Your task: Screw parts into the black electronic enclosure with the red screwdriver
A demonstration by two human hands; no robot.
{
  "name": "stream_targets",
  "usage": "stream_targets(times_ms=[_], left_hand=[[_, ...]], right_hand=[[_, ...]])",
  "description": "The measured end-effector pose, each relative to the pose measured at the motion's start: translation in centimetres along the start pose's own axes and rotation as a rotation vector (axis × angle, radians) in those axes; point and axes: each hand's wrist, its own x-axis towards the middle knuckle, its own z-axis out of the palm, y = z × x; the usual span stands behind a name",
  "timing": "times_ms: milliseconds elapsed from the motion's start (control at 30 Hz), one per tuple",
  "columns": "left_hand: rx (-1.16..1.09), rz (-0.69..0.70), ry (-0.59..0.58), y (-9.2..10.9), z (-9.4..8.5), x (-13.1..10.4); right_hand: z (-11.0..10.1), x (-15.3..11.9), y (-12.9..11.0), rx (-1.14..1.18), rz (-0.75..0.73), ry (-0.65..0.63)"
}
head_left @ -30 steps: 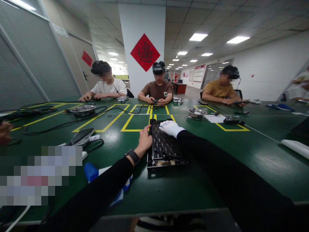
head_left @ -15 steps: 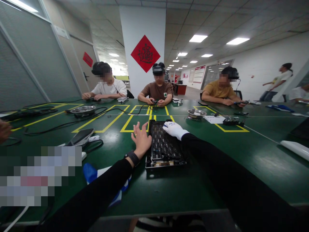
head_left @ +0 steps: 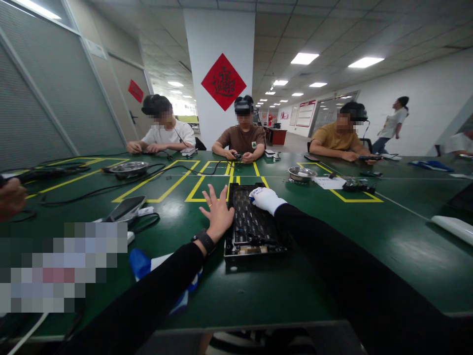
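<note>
A black, flat, rectangular device housing lies lengthwise before me on the green table, with rows of shiny raised spots and a strip of exposed parts along its near end. My left hand is bare and open; its fingers are spread and its thumb side rests against the housing's left edge. In a white glove, my right hand lies over the upper right of the housing with its fingers curled together. Whatever those fingers grip, if anything, is hidden. Left of the housing is a crumpled blue and white cloth, partly under my left forearm.
Metal bowls stand beyond the housing on both sides. Black cables run across the left. A white paper and a black electronic part lie to the right. Several co-workers sit opposite; another person's hand shows at left.
My left hand's fingers have spread wider against the housing's edge. My right hand stays at the same place, its fingers slightly more curled. A person in the background has walked left.
</note>
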Motion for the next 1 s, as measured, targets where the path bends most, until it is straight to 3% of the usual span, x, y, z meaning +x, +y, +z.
stream_targets(times_ms=[167,300,433,500,733,1000], left_hand=[[0.046,0.148,0.047,1.2,-1.0,-0.5],[0.017,0.312,0.004,2.1,-1.9,-0.8],[-0.019,0.401,-0.016,2.7,-2.6,-1.1],[-0.041,0.454,-0.038,2.9,-2.7,-1.2],[-0.234,0.693,-0.139,2.6,-2.6,-1.2],[-0.296,0.848,-0.055,2.4,-2.5,-1.1]], right_hand=[[-0.6,-0.6,-0.3,0.005,-0.022,0.023],[-1.1,-2.4,-0.2,0.057,-0.062,0.103],[-1.6,-5.3,-0.3,0.484,-0.156,0.344],[-1.7,-6.9,-0.4,0.758,-0.188,0.393],[-0.5,-10.2,-0.2,1.388,-0.087,0.328],[-0.1,-10.6,-0.7,1.471,-0.104,0.317]])
